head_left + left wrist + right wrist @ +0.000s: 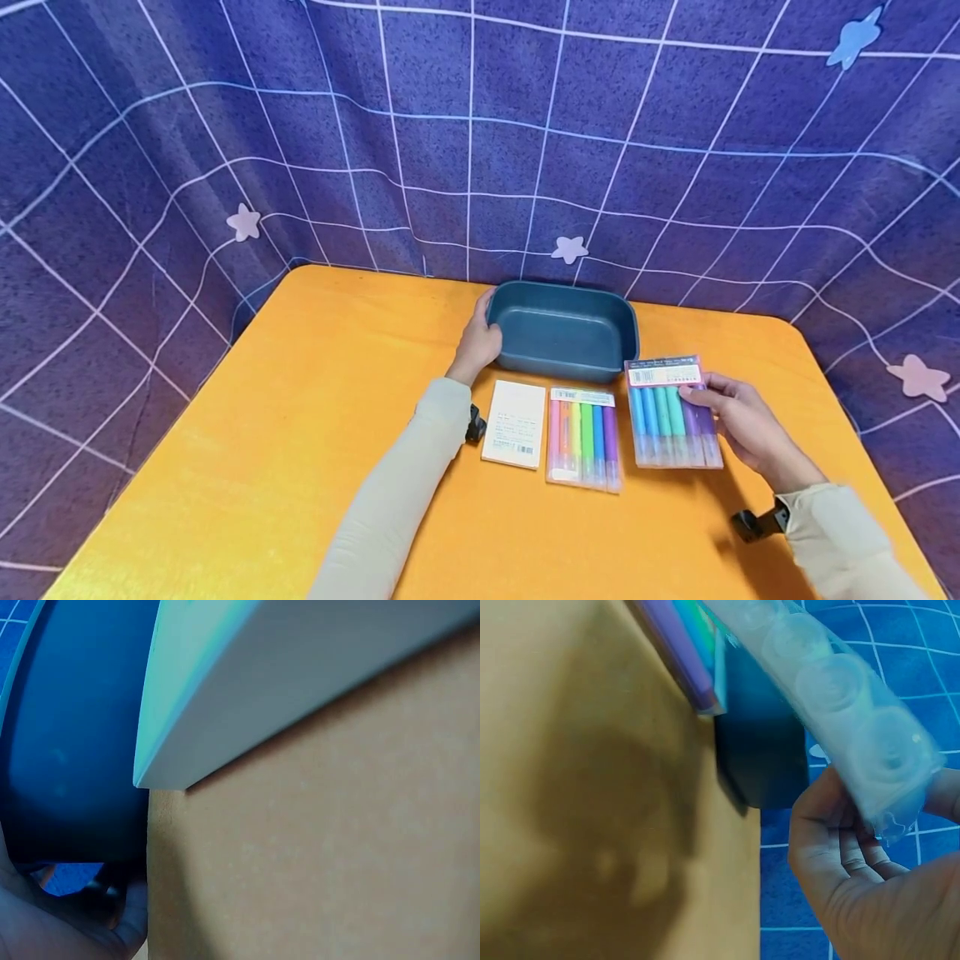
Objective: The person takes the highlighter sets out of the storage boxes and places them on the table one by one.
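At the back of the table, my left hand [478, 340] grips the left end of a dark teal rectangular bin [566, 333]. The bin's inside shows bare in the head view. My right hand [750, 425] holds a clear pack of markers [667, 417] by its right side, thumb on the front and fingers behind. Blue, teal and purple markers show through the plastic. In the right wrist view the pack's end [840, 690] is raised off the table. A second pack of rainbow markers [585, 442] lies flat between the hands. Left of it lies a white block with printed text [514, 425].
An orange cloth covers the table [300, 433]. Behind it hangs a blue curtain [450, 150] with white grid lines and stars. The white block and the rainbow pack lie just in front of the bin.
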Tool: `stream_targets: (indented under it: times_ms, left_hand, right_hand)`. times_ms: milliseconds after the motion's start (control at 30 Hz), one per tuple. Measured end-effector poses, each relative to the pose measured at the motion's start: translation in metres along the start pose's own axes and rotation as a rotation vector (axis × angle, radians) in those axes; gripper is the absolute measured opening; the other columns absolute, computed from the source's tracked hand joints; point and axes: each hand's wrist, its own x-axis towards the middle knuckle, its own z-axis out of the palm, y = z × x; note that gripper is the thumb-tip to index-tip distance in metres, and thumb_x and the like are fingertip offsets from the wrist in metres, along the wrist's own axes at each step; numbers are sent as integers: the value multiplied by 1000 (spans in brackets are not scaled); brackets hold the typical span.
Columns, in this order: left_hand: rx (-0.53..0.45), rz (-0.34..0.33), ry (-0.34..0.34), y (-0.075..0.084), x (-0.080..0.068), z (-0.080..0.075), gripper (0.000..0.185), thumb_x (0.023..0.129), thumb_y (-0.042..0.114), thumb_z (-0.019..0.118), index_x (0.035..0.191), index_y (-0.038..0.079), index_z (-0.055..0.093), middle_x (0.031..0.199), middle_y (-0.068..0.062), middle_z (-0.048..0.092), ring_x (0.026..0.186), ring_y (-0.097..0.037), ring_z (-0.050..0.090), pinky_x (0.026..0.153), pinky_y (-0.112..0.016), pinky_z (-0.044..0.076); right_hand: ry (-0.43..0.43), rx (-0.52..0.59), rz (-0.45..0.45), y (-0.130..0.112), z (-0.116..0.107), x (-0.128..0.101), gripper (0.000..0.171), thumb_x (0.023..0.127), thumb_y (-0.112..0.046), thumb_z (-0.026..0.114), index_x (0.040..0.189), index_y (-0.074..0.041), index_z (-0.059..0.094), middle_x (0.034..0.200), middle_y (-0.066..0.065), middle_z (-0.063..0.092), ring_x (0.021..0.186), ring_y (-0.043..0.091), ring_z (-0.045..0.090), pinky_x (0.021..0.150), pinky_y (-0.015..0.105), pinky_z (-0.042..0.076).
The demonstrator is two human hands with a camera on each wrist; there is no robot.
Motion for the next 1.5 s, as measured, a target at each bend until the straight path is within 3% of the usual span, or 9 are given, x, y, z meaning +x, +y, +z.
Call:
stream_targets:
  times_ms: [333,667,900,1033,1200,1367,1500]
  left_hand:
    - [-3,-6,6,0,0,1,67,100,10,35,158,38,22,167,0,31,147,-33,39,110,-56,40]
    - [7,-3,21,1,0,1,67,99,9,35,158,37,23,166,1,32,144,-32,42,108,-54,41]
    - [3,-2,16,1,0,1,67,99,9,35,159,38,22,167,1,31,145,-32,42,105,-53,42]
    - [-1,-6,15,1,0,2,67,99,9,35,158,38,22,167,1,31,148,-32,39,110,-55,40]
    - [-1,-7,14,0,1,2,66,100,10,35,159,37,22,167,0,31,150,-33,36,117,-58,35]
    - [2,-6,15,0,1,1,66,100,10,35,158,37,22,166,1,31,147,-34,39,107,-56,40]
    - [12,-1,15,-1,1,1,66,100,10,35,159,37,22,167,1,31,147,-33,40,106,-54,41]
  right_hand:
    - [-9,21,60,17,-3,-5,15,102,-17,57,116,-20,57,93,-13,72,84,6,70,72,29,60]
    - [1,37,85,30,-5,-5,9,101,-17,58,108,-21,60,90,-13,73,81,5,70,71,28,59]
    - [1,25,98,37,-6,-3,11,101,-17,57,112,-18,58,89,-12,73,81,6,71,71,28,60]
    - [2,0,119,41,-6,-1,20,101,-19,57,120,-12,55,90,-14,73,82,5,71,72,27,60]
    - [-2,-23,157,44,-4,2,44,101,-23,57,136,1,44,93,-16,71,85,3,70,77,25,60]
    - [4,-62,170,48,-3,3,58,102,-26,56,145,7,35,94,-17,70,87,2,68,79,23,59]
    - [40,-141,177,51,-1,3,59,102,-30,58,142,8,39,94,-15,68,86,1,65,78,22,58]
